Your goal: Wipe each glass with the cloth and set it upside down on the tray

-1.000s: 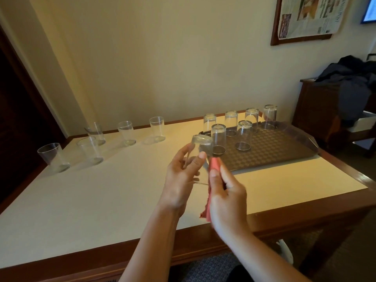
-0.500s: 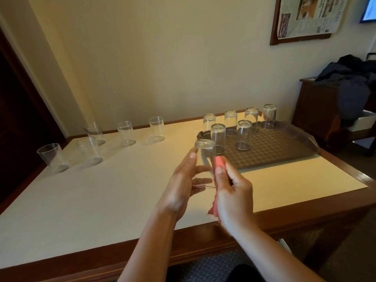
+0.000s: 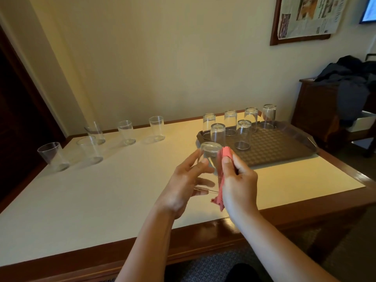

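Observation:
My left hand holds a clear glass bottom up above the table, fingers curled round its side. My right hand grips a red cloth and presses it against the glass's right side; the cloth's tail hangs below my palm. A brown tray lies on the table's right half with several glasses upside down on its far left part, such as one. Several upright glasses stand along the table's far left, for example one.
The cream-topped table has a dark wooden rim. The wall runs just behind it. A dark wooden cabinet with dark clothes piled on top stands to the right. A dark door is at the left.
Both hands have moved forward and slightly right with the glass, closer to the tray. The cloth has slid up the glass's side.

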`<state>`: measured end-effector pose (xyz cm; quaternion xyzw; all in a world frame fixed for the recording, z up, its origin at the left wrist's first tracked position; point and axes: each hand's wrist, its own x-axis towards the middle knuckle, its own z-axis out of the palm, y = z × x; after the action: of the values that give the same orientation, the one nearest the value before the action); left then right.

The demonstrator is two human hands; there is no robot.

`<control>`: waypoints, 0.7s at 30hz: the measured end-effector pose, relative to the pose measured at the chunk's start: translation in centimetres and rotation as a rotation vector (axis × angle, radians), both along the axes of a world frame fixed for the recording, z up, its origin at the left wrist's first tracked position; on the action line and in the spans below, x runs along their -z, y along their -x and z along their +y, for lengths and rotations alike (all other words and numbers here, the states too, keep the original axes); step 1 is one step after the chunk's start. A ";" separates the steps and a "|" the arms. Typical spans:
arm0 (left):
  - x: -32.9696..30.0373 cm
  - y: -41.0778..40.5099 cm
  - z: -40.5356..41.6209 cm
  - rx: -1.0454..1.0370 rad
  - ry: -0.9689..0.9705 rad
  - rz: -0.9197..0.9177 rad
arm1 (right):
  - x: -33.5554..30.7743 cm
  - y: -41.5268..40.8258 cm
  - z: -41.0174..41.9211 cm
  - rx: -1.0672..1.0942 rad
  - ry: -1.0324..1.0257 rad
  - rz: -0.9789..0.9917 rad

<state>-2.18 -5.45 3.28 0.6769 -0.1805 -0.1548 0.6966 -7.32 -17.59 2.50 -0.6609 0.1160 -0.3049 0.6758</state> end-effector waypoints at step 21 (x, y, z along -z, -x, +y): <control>0.1 0.5 -0.1 -0.010 -0.020 -0.096 | 0.1 -0.4 -0.5 0.028 0.057 -0.008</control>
<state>-2.68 -5.58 3.17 0.6914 -0.2091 -0.1205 0.6810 -6.90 -18.09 2.40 -0.6770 0.1142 -0.3201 0.6528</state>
